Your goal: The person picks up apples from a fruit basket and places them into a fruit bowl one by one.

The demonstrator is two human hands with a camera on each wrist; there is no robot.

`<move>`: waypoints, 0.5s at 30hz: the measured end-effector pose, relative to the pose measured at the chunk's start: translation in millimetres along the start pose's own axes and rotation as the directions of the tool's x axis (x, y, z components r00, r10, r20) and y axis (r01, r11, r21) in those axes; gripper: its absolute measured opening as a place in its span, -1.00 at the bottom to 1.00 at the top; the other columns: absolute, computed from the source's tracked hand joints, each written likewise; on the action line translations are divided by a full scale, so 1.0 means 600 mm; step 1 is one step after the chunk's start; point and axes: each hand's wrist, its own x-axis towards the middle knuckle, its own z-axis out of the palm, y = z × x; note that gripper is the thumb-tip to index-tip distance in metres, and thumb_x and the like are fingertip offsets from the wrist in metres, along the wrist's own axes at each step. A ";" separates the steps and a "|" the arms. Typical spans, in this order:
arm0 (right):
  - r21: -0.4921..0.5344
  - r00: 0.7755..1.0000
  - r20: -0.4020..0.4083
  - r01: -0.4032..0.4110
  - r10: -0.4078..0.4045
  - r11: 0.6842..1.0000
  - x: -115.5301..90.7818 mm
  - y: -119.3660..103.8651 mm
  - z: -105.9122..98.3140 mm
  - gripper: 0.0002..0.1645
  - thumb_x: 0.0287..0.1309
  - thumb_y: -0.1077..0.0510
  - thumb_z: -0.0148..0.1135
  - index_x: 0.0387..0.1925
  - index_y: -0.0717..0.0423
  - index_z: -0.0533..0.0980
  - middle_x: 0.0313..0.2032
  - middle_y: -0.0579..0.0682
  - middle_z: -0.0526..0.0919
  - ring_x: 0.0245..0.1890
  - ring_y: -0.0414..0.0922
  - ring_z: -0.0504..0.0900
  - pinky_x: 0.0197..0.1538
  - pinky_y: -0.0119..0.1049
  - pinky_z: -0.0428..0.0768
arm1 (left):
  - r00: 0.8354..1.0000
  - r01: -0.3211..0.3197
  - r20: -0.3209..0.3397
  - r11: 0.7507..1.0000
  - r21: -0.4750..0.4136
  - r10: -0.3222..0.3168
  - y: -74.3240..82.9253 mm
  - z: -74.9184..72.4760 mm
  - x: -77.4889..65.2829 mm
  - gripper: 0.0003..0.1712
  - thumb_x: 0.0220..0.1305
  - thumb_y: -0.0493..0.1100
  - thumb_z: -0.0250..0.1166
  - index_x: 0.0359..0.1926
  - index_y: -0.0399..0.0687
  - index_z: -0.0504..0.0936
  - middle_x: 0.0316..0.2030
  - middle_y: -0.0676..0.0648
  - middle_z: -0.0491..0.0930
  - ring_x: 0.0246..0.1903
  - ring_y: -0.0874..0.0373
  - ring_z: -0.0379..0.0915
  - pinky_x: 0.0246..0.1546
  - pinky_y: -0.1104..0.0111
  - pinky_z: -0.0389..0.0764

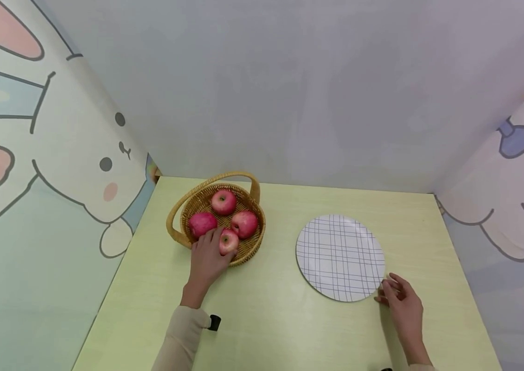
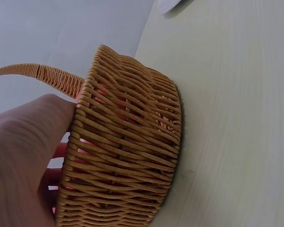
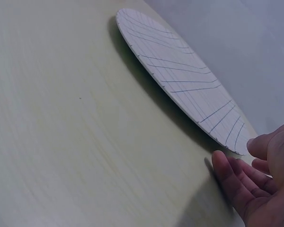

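Observation:
My left hand reaches over the near rim of a wicker basket, its fingers and thumb spread round a pale red apple. Three other red apples lie in the basket, one beside the fingers. In the left wrist view the woven basket wall hides most of that grip, and the hand crosses the rim. My right hand is at the lower right rim of a round white plate with a blue grid. Its thumb and loosely bent fingers stand apart beside the rim.
The basket's arched handle rises over its back and left side. Basket and plate stand apart on a pale wooden table. A grey wall closes off the back, and panels with cartoon animals stand at both sides.

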 end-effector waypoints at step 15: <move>-0.078 0.999 -0.041 0.005 -0.008 0.997 0.007 -0.005 0.013 -0.43 0.43 0.18 0.27 0.40 0.21 0.45 -0.03 -0.10 0.63 -0.35 -0.52 0.64 -0.27 -0.46 0.73 | 0.999 -0.014 -0.047 1.000 0.020 0.015 0.002 0.002 0.001 -0.14 0.16 0.16 0.51 0.39 -0.08 0.47 0.23 -0.27 0.58 0.16 -0.30 0.52 0.12 -0.25 0.50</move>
